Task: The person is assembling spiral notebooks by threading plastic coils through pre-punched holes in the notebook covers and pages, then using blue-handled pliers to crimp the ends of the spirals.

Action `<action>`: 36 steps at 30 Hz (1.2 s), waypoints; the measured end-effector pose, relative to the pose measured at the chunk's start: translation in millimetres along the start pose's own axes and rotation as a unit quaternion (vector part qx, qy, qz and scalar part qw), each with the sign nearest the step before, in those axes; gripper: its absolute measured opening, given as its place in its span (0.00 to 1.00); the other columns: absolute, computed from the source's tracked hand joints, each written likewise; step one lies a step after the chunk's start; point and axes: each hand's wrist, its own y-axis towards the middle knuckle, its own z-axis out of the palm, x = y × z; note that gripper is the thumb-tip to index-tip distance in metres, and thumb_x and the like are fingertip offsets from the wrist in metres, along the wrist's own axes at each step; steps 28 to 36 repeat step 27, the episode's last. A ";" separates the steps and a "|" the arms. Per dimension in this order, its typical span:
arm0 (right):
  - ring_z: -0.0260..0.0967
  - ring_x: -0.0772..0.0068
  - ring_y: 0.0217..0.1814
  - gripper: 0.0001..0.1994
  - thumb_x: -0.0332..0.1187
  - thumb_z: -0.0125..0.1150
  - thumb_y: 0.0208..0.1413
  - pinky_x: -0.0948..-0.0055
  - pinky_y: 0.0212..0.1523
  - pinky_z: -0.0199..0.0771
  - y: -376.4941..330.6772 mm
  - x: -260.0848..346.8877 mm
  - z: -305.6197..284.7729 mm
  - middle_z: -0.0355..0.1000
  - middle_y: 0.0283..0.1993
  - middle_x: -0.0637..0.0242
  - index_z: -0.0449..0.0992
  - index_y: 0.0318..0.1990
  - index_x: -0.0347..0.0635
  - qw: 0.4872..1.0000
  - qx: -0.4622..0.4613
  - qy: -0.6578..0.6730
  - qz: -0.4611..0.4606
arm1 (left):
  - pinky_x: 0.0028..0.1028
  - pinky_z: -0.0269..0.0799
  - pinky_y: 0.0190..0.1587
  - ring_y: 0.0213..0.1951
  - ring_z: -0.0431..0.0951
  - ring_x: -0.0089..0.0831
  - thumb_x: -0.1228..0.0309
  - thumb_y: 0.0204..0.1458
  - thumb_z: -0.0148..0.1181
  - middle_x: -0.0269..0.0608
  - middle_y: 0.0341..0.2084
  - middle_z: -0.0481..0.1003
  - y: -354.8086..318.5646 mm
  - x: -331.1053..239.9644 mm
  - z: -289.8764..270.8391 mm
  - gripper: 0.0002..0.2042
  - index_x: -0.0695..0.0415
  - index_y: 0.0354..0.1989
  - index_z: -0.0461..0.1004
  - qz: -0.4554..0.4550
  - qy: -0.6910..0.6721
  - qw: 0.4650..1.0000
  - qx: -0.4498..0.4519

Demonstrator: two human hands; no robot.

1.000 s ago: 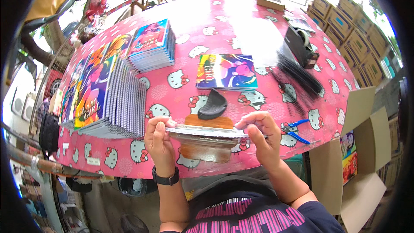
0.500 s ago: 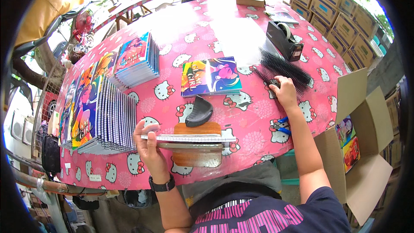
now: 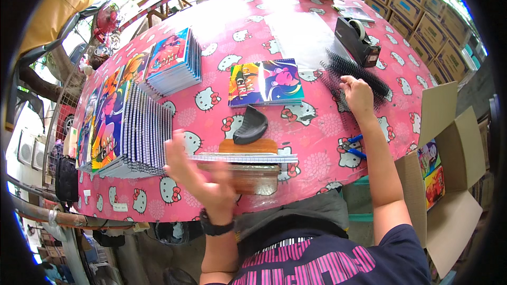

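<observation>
My left hand point(image 3: 203, 184), blurred by motion, has its fingers stretched out beside the left end of an unbound notebook point(image 3: 248, 158). Edge-on, that notebook stands in a wooden holder point(image 3: 253, 179) with a clear strip along its front. A black half-round block point(image 3: 251, 125) rests just behind it. At the right, my right hand point(image 3: 358, 96) has its fingers closed at a heap of black spiral binding coils point(image 3: 364, 82). A blurred coil hangs below those fingers; their tips are partly hidden. Farther back lie finished notebooks point(image 3: 266, 82) with colourful covers.
Tall stacks of spiral notebooks point(image 3: 148, 132) stand at the left, another stack point(image 3: 174, 66) behind them. Blue-handled pliers point(image 3: 355, 146) lie near my right forearm. A black tape dispenser point(image 3: 358, 42) stands behind the coils. An open carton point(image 3: 449, 179) sits beyond the table's right edge.
My left hand has moved off the notebook's end, turning toward the holder's front with fingers straightened. My right hand stays at the coils, slightly shifted. The whole view has tilted a little.
</observation>
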 end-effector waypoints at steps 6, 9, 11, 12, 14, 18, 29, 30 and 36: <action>0.68 0.60 0.36 0.19 0.19 0.48 0.47 0.66 0.41 0.69 -7.2 63.4 -59.7 0.68 0.32 0.55 0.71 0.49 0.39 0.985 -0.030 0.161 -0.056 | 0.57 0.25 0.62 0.48 0.69 0.34 0.49 0.41 0.64 0.34 0.37 0.71 -15.9 -51.6 22.3 0.27 0.52 0.47 0.72 0.096 0.011 0.965 0.245; 0.63 0.68 0.32 0.22 0.17 0.45 0.46 0.70 0.39 0.66 -39.1 115.8 -104.5 0.63 0.29 0.60 0.67 0.52 0.37 0.944 0.096 0.309 -0.071 | 0.56 0.29 0.61 0.42 0.70 0.31 0.50 0.42 0.63 0.32 0.29 0.70 -20.0 -48.7 31.5 0.20 0.49 0.39 0.75 0.101 0.037 0.969 0.224; 0.62 0.68 0.33 0.18 0.21 0.48 0.51 0.71 0.39 0.65 -52.7 127.6 -121.9 0.63 0.31 0.60 0.67 0.52 0.37 0.905 0.205 0.366 -0.069 | 0.55 0.31 0.61 0.41 0.70 0.31 0.52 0.42 0.63 0.32 0.28 0.69 -19.6 -51.1 35.4 0.17 0.49 0.36 0.75 0.108 0.044 0.973 0.201; 0.63 0.67 0.34 0.16 0.22 0.49 0.54 0.71 0.39 0.65 -57.0 131.3 -129.0 0.63 0.32 0.60 0.67 0.52 0.36 0.879 0.269 0.392 -0.041 | 0.55 0.32 0.61 0.41 0.70 0.31 0.53 0.42 0.63 0.32 0.28 0.70 -19.6 -52.9 36.9 0.16 0.49 0.35 0.75 0.109 0.047 0.973 0.198; 0.64 0.66 0.35 0.13 0.26 0.50 0.57 0.70 0.39 0.66 -64.2 129.8 -128.5 0.64 0.33 0.60 0.68 0.50 0.36 0.853 0.310 0.414 -0.065 | 0.53 0.35 0.61 0.40 0.71 0.31 0.55 0.42 0.63 0.33 0.29 0.70 -17.8 -55.5 36.3 0.15 0.49 0.35 0.76 0.110 0.039 0.972 0.206; 0.67 0.64 0.34 0.10 0.27 0.54 0.56 0.70 0.35 0.68 -77.8 122.0 -102.5 0.67 0.33 0.60 0.73 0.45 0.37 0.873 0.206 0.395 -0.198 | 0.44 0.45 0.57 0.39 0.71 0.31 0.62 0.43 0.64 0.33 0.31 0.73 -3.7 -55.1 23.2 0.11 0.49 0.34 0.77 0.089 -0.056 0.963 0.249; 0.70 0.66 0.33 0.11 0.27 0.59 0.52 0.69 0.34 0.69 -78.5 120.3 -98.1 0.70 0.32 0.62 0.75 0.45 0.41 0.872 0.248 0.378 -0.189 | 0.30 0.55 0.47 0.35 0.72 0.30 0.73 0.43 0.65 0.33 0.29 0.75 0.6 -41.5 11.8 0.07 0.53 0.32 0.79 0.068 -0.151 0.952 0.257; 0.70 0.66 0.33 0.11 0.27 0.59 0.52 0.69 0.34 0.69 -78.5 120.3 -98.1 0.70 0.32 0.62 0.75 0.45 0.41 0.872 0.248 0.378 -0.189 | 0.30 0.55 0.47 0.35 0.72 0.30 0.73 0.43 0.65 0.33 0.29 0.75 0.6 -41.5 11.8 0.07 0.53 0.32 0.79 0.068 -0.151 0.952 0.257; 0.70 0.66 0.33 0.11 0.27 0.59 0.52 0.69 0.34 0.69 -78.5 120.3 -98.1 0.70 0.32 0.62 0.75 0.45 0.41 0.872 0.248 0.378 -0.189 | 0.30 0.55 0.47 0.35 0.72 0.30 0.73 0.43 0.65 0.33 0.29 0.75 0.6 -41.5 11.8 0.07 0.53 0.32 0.79 0.068 -0.151 0.952 0.257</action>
